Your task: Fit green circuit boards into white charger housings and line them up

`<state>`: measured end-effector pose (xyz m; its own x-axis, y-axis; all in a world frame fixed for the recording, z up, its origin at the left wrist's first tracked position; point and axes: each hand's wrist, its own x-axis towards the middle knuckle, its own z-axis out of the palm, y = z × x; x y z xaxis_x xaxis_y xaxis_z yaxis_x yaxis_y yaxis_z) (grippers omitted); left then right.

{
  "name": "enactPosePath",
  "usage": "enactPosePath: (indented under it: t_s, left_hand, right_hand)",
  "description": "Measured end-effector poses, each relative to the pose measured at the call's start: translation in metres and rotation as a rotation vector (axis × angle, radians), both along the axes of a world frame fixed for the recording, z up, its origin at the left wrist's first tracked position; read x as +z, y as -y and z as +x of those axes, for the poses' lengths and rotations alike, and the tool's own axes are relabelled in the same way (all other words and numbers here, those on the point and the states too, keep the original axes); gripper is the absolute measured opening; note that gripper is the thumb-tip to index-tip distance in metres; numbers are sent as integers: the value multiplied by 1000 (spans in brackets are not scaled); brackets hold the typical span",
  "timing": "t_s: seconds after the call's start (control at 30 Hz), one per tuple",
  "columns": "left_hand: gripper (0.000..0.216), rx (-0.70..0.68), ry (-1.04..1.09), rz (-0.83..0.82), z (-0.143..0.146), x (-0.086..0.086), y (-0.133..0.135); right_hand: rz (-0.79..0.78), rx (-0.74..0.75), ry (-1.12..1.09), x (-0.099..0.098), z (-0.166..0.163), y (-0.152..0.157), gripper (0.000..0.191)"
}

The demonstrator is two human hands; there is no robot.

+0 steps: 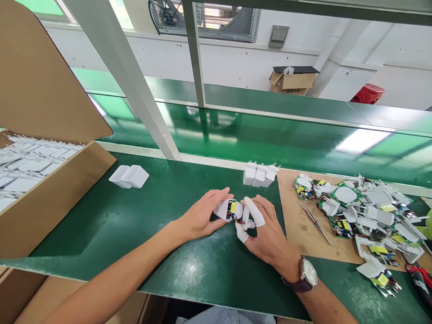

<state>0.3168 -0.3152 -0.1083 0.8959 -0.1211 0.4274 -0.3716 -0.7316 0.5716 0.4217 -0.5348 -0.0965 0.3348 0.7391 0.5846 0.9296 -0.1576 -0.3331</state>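
At the left, a large open brown cardboard box (pixel 60 198) is filled with layers of flat white plastic pieces (pixel 33 157). Near it, two hollow white plastic shells (pixel 138 177) lie side by side, touching. At the centre, just above the table, a third shell, a white box-shaped plastic housing (pixel 221 210), is gripped between the left hand's (pixel 202 209) thumb and fingers; a circuit board with a yellow component (pixel 232 208) sits partway in its mouth. The housing's long axis runs roughly left to right, its open end facing the right hand (pixel 266 234), which pinches the board's white plastic end between fingers in white covers. Beyond the hands, three white plastic blocks (pixel 259 175) stand in a row, pins up. On the right, a brown board (pixel 293 225) bears metal tweezers (pixel 315 222) and a heap of circuit-board assemblies (pixel 364 207). The tabletop (pixel 189 274) is dark green and glossy; behind it are a white wall (pixel 232 58) and a small cardboard box (pixel 297 82).
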Motion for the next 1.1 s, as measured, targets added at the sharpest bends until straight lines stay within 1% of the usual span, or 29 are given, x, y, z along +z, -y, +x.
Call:
enactPosePath:
  t_s: [0.1, 0.2, 0.27, 0.37, 0.4, 0.47, 0.53, 0.57, 0.6, 0.63, 0.7, 0.77, 0.83, 0.9, 1.0, 1.1]
  left_hand:
    - [90, -12, -8, -5, 0, -3, 2]
    - [87, -55, 0, -9, 1, -7, 6]
    - [86, -76, -25, -28, 1, -9, 7]
    - [87, -58, -139, -135, 0, -8, 5]
    - [87, -51, -171, -181, -1, -7, 4]
    - [83, -44, -203, -260, -2, -5, 0]
    - [77, -14, -203, -341, -3, -3, -4]
    - [73, 14, -198, -393, -4, -2, -5]
    - [68, 42, -201, -447, -4, -1, -5]
    - [63, 73, -209, -498, -4, -1, -6]
    - [57, 124, -238, -578, -5, 0, -5]
    - [59, 158, -272, -610, -5, 0, -3]
    - [63, 170, -274, -609, -6, 0, -1]
    - [66, 178, -258, -589, -7, 0, 0]
    - [70, 176, -245, -538, -10, -2, -1]
    - [72, 152, -203, -505, -12, -4, -2]
  right_hand:
    - [3, 7, -21, -2, -1, -1, 74]
    - [5, 44, -91, -7, -2, -1, 75]
    - [27, 82, -182, -11, -2, 0, 76]
    - [94, 128, -402, -16, 0, 2, 78]
    - [130, 127, -473, -17, 1, 3, 72]
    - [195, 96, -531, -17, 3, 3, 50]
    - [213, 73, -468, -17, 6, 0, 25]
    - [198, 82, -414, -17, 8, -3, 21]
    - [172, 104, -357, -16, 9, -5, 21]
    - [139, 136, -305, -15, 10, -8, 25]
    - [41, 216, -221, -13, 12, -14, 39]
    - [-74, 292, -140, -11, 13, -20, 47]
    - [-114, 332, -66, -13, 14, -26, 45]
    - [-64, 321, -31, -16, 13, -30, 42]
    - [29, 282, -42, -21, 8, -33, 40]
    - [57, 222, -85, -22, 4, -32, 38]
